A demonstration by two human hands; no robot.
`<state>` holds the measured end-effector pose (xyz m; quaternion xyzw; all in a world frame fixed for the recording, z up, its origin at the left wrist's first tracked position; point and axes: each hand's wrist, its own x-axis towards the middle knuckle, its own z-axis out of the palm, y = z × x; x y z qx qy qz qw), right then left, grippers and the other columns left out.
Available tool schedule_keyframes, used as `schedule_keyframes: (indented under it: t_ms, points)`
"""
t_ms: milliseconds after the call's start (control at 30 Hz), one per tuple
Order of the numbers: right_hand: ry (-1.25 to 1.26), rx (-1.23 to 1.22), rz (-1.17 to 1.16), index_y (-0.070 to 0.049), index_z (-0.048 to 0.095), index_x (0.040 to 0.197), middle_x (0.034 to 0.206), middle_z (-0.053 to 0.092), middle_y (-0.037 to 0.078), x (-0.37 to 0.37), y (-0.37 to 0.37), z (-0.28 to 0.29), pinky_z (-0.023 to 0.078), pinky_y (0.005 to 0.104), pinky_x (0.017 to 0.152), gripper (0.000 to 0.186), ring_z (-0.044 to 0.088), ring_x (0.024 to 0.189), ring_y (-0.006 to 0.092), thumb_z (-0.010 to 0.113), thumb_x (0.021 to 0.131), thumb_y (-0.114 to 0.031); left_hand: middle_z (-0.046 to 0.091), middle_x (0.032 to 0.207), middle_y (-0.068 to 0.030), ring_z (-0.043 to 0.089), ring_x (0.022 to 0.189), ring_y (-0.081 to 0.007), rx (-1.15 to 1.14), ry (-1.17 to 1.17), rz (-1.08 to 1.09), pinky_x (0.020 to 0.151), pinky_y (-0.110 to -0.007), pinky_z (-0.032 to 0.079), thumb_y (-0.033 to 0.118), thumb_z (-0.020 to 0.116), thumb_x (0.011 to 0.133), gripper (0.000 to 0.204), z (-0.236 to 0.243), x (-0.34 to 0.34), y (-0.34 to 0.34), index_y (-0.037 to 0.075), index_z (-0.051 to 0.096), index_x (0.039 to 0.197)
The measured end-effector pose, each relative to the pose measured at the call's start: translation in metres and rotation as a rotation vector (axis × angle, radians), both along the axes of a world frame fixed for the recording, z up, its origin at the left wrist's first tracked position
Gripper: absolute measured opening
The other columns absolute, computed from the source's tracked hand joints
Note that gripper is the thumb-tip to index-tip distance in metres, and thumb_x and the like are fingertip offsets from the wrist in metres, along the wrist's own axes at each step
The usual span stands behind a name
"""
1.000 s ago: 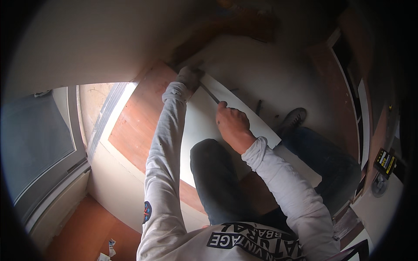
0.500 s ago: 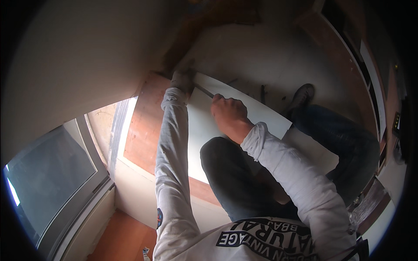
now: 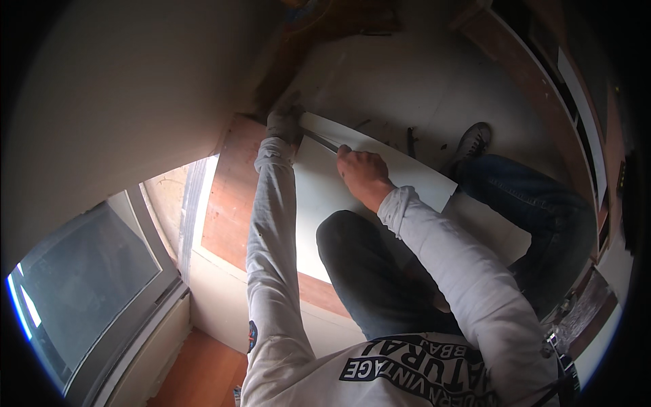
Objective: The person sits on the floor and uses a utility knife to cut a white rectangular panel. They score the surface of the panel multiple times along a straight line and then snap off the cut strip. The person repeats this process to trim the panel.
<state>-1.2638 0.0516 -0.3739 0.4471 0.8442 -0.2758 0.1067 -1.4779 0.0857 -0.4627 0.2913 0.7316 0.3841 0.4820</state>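
Note:
My right hand (image 3: 363,173) is closed round a long, thin metal tool (image 3: 320,141) lying diagonally over a white board (image 3: 407,166). My left hand (image 3: 285,122), grey and apparently gloved, is at the board's upper left corner by the tool's far end; its fingers are dim and hard to make out. The white board lies on a reddish wooden panel (image 3: 227,197), and my left knee (image 3: 346,237) is bent over it.
A glazed door or window (image 3: 88,278) stands at the lower left beside a plain wall (image 3: 122,108). Cabinet-like panels (image 3: 542,81) line the right. My right foot (image 3: 475,142) rests beyond the board near small dark pieces (image 3: 411,141) on the floor. An orange-brown surface (image 3: 196,366) lies below left.
The view has shifted, so the window and boards sit further right in the picture. Both hands still work at the tool and board; my right hand has moved only slightly relative to them.

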Motion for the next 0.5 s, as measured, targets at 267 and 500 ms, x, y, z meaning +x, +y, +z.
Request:
schedule_keyframes:
  t_ms: [267,500]
  points:
    - [0.047,0.019,0.007,0.000,0.055,0.092,0.076,0.069,0.017,0.006,-0.002,-0.006,0.058,0.0375,0.065,0.011,0.071,0.072,0.0301,0.056,0.084,-0.008,0.064,0.111,-0.0064,0.059,0.096,-0.0131,0.118,-0.060,-0.060,0.082,-0.026,0.049,0.005,0.061,0.089,0.038,-0.010,-0.007,0.005,0.003,0.060,0.127]
    - [0.038,0.094,0.053,0.001,0.059,0.089,0.073,0.069,0.014,0.004,-0.005,0.014,0.056,0.0342,0.057,0.014,0.071,0.069,0.0257,0.061,0.080,-0.010,0.063,0.121,-0.0094,0.060,0.103,-0.0142,0.041,0.116,-0.273,0.089,-0.027,0.048,0.011,0.065,0.086,0.041,-0.006,-0.011,0.007,0.005,0.060,0.127]
